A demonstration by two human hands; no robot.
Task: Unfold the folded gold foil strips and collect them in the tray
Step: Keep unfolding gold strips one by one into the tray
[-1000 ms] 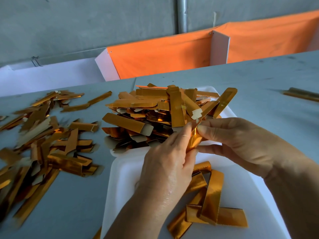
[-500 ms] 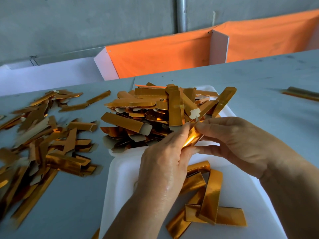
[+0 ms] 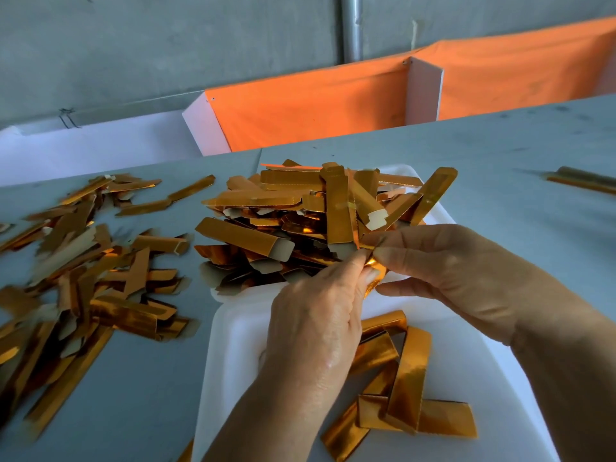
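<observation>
while two trays hold strips, both hands pinch one gold strip.

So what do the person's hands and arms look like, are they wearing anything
Both are bare. The left hand and right hand show no gloves, rings or watch, and no sleeves reach the visible forearms. The fingers have short, unpainted nails. Nothing else is worn as far as the head view shows.

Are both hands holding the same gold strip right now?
Yes, the left hand and right hand both pinch one gold strip between them above the white tray.
</observation>
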